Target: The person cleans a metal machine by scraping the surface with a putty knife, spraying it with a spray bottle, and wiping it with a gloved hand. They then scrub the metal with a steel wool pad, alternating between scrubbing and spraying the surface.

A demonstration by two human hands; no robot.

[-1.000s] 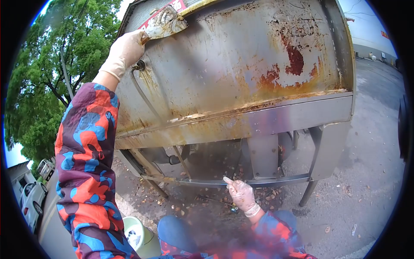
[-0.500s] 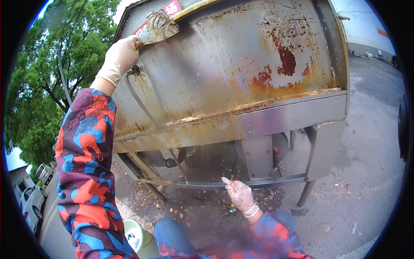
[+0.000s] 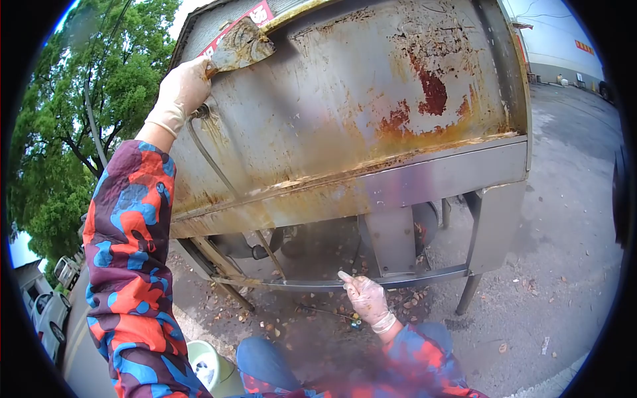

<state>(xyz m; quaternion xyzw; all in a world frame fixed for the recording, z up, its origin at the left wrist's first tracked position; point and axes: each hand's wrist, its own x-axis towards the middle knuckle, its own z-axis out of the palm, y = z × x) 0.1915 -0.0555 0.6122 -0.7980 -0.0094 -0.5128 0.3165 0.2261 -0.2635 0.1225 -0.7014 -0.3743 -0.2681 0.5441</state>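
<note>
My left hand, in a thin pale glove, is raised at the upper left and closed around the handle of a scraper. Its broad blade, coated in brown grime, lies near the top edge of a stained steel cabinet. Rust and yellow-brown residue mark the cabinet's panel. Lower down, my gloved right hand is in front of the cabinet's lower rail. One finger points forward while the others curl in, and I see nothing held there. Dirt spots show on that glove.
A thin pipe runs down the panel from a fitting below my left hand. A pale green bucket stands by my knee. Fallen leaves litter the ground under the cabinet. Parked cars are at the far left.
The view has shifted slightly, so the cabinet appears a little further left. Both hands keep nearly the same pose, and the scraper stays near the top edge.
</note>
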